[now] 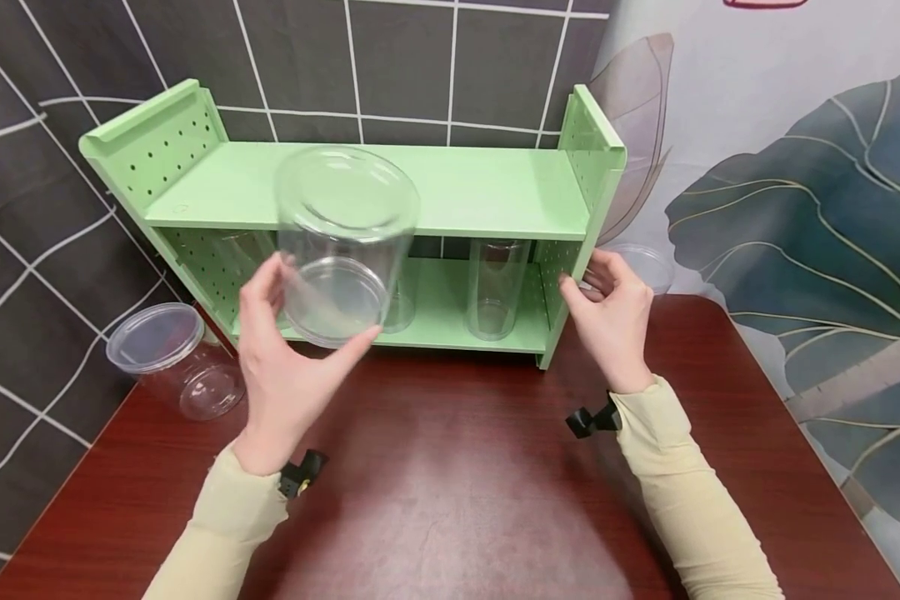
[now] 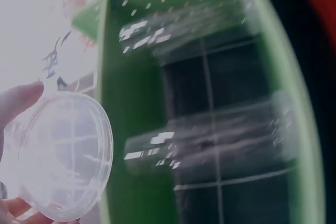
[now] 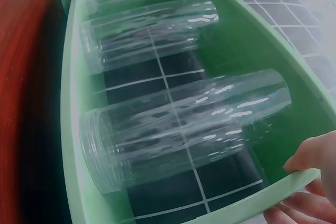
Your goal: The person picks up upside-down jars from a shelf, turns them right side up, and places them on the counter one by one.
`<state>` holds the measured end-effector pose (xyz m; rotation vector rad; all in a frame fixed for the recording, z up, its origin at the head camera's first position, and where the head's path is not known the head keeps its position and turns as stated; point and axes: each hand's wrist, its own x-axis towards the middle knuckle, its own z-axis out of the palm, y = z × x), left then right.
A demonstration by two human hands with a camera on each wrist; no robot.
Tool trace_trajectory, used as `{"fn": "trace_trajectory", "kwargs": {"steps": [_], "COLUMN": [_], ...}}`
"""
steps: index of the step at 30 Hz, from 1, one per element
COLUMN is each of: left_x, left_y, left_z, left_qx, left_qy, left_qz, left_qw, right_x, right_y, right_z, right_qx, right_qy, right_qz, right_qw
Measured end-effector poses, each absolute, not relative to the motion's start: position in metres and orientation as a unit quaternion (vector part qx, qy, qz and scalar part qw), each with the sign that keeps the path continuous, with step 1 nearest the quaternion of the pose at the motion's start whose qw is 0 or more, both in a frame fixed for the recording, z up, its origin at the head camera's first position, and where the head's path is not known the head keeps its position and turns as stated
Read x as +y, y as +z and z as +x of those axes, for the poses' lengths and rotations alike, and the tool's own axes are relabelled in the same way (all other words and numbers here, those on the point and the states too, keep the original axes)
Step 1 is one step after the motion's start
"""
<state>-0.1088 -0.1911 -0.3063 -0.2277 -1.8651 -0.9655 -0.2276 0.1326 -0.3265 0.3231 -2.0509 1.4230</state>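
Left hand (image 1: 281, 383) raised, fingers wide, holding one clear jar (image 1: 345, 225) in front of the green rack (image 1: 487, 187). Right hand (image 1: 615, 312) grips the rack's side panel (image 1: 598, 196), fingers narrow. Three tall jars (image 3: 184, 129) inside, left of the right fingers: right wrist view shows three clearly, head view partly hides the middle one. One lidded jar (image 1: 176, 358) on the desk (image 1: 450, 467), left of the left fingers, head view only.
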Motion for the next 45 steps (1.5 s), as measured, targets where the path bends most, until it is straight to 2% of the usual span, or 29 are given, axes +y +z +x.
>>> {"fn": "trace_trajectory", "kwargs": {"steps": [8, 13, 16, 18, 20, 24, 27, 37, 45], "left_x": [-0.172, -0.167, -0.163, -0.159, -0.155, -0.149, -0.146, -0.139, -0.137], "left_y": [-0.339, -0.351, -0.353, -0.354, -0.355, -0.356, -0.355, -0.356, -0.352], "left_z": [-0.109, -0.108, -0.107, -0.107, -0.106, -0.105, -0.104, -0.105, -0.103], "left_qx": [-0.806, -0.841, -0.861, -0.868, -0.872, -0.874, -0.873, -0.853, -0.84], "left_qy": [-0.389, -0.365, -0.348, -0.336, -0.326, -0.305, -0.292, -0.276, -0.282], "left_qz": [-0.171, -0.226, -0.253, -0.27, -0.284, -0.311, -0.329, -0.395, -0.415], "left_qw": [0.411, 0.33, 0.273, 0.247, 0.23, 0.215, 0.211, 0.204, 0.206], "right_x": [0.144, 0.14, 0.134, 0.132, 0.134, 0.138, 0.137, 0.128, 0.124], "right_y": [-0.329, -0.31, -0.294, -0.29, -0.296, -0.32, -0.333, -0.347, -0.354], "right_z": [-0.217, -0.185, -0.159, -0.149, -0.146, -0.149, -0.148, -0.144, -0.141], "right_qx": [-0.78, -0.741, -0.714, -0.72, -0.746, -0.809, -0.841, -0.879, -0.882], "right_qy": [0.549, 0.573, 0.571, 0.539, 0.478, 0.352, 0.288, 0.216, 0.201], "right_qz": [0.143, 0.153, 0.228, 0.307, 0.384, 0.452, 0.45, 0.424, 0.424], "right_qw": [0.264, 0.315, 0.334, 0.311, 0.258, 0.135, 0.084, 0.026, 0.038]}}
